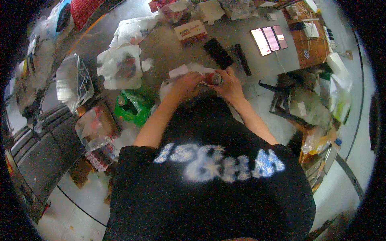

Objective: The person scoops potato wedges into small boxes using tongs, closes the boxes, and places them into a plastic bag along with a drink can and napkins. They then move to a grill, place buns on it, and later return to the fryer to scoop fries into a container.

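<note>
My right hand (231, 86) is wrapped around the right side of a small red can (215, 79), whose pale round top faces up. Close by on the left, my left hand (188, 83) has its fingers bent towards the can. Its fingertips are blurred, so I cannot tell whether they grip anything. Thin white plastic (165, 88) lies around and under the left hand. A white rectangular packet or card (178, 71) shows just beyond that hand's knuckles. Both hands are close in front of my black shirt, at the table's near side.
Beyond my hands are a printed carton (190, 30), a flat black object (218, 52) and a narrow black one (242, 59). Three lit phones (270, 40) lie at right. White bags (120, 67) and a green plastic bag (134, 105) are left. A cluttered chair (301, 102) stands right.
</note>
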A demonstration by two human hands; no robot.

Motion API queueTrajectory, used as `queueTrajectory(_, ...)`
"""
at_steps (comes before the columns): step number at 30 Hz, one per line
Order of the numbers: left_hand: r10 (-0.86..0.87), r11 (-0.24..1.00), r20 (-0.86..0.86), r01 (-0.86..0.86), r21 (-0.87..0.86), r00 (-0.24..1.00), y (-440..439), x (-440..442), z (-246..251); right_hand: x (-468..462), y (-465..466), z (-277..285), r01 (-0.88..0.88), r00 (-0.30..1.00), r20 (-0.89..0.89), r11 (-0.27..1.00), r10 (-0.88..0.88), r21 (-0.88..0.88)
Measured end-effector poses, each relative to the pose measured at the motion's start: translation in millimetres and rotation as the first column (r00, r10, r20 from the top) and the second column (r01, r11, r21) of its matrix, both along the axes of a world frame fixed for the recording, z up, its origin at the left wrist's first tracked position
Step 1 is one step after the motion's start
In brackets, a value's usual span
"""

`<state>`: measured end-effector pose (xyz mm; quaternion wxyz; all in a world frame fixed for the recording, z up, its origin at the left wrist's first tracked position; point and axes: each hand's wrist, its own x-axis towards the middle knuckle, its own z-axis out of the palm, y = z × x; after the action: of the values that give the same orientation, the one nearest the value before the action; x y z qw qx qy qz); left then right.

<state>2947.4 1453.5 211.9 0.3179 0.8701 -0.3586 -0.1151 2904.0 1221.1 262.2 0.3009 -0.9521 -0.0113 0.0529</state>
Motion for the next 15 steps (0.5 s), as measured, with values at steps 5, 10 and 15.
queueTrajectory(5, 0.584, 0.647, 0.479, -0.732, 0.213, 0.655, 52.9, -68.0, 13.2, 15.3, -19.1, 33.0, -0.02, 0.994, -0.103, 0.99, 0.034, 0.141)
queueTrajectory(10, 0.831, 0.539, -0.153, -0.71, 0.453, 0.534, 121.4, -112.5, 45.3, 32.0, -35.2, 45.5, -0.296, 0.927, -0.305, 0.924, 0.216, -0.243)
queueTrajectory(15, 0.793, 0.432, -0.522, -0.894, 0.116, 0.315, 100.2, -112.4, 106.0, 56.3, -37.4, 44.3, -0.178, 0.855, -0.485, 0.982, 0.184, 0.058)
